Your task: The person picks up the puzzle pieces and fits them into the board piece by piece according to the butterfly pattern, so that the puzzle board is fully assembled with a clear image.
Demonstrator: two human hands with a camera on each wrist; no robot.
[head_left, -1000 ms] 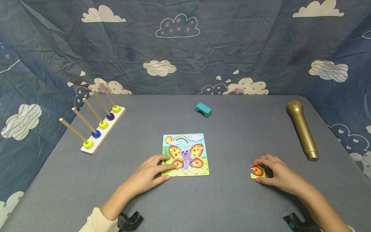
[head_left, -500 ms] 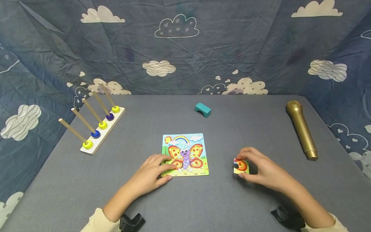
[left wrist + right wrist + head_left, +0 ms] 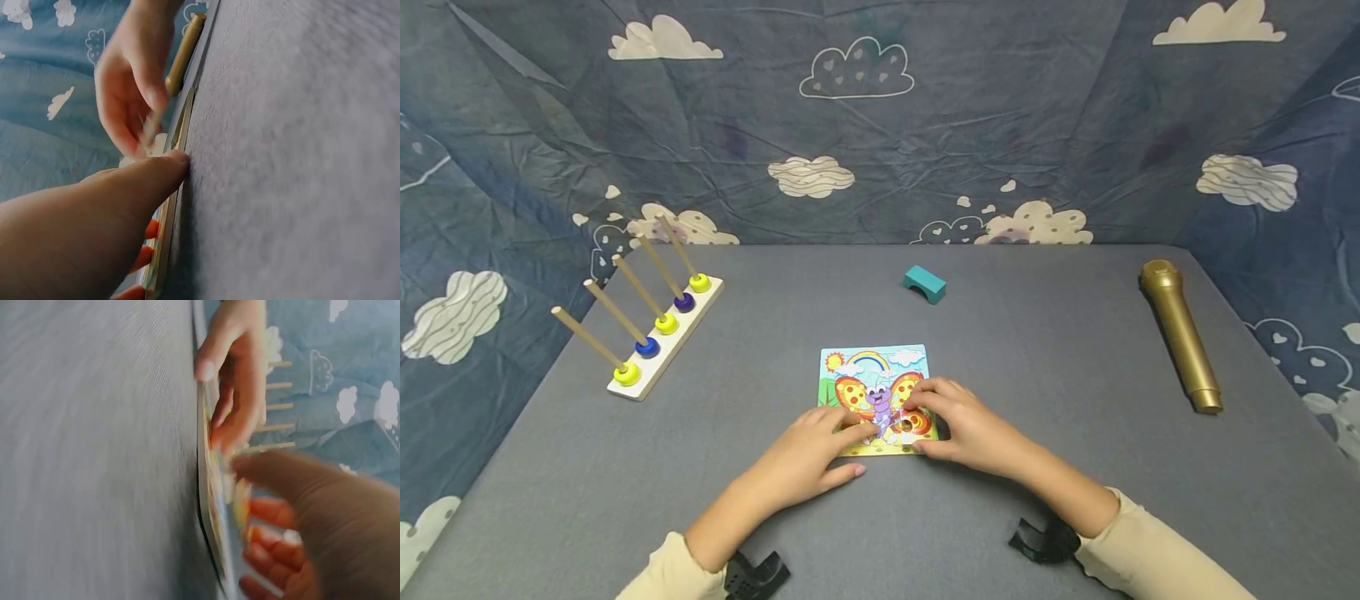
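Observation:
A square butterfly jigsaw puzzle [image 3: 871, 375] lies on the grey table in the head view. My left hand [image 3: 808, 446] rests its fingers on the lower left of the puzzle, the thumb by the near edge. Between thumb and fingers, my right hand [image 3: 973, 429] pinches a small puzzle piece [image 3: 917, 423] with a red and yellow wing pattern. The piece is over the puzzle's lower right part, overlapping the picture there. In the right wrist view the puzzle piece [image 3: 240, 503] is blurred and stands tilted above the board.
At the left stands a white peg rack [image 3: 677, 337] with five-like wooden rods, each carrying a ring. A teal arch block [image 3: 925, 283] sits behind the puzzle. On the far right lies a gold microphone-shaped tube [image 3: 1180, 337]. A cloud-patterned cloth [image 3: 865, 192] hangs behind the table.
My right hand has carried the puzzle piece leftward from the right side of the table to over the puzzle. My left hand has shifted slightly right along the puzzle.

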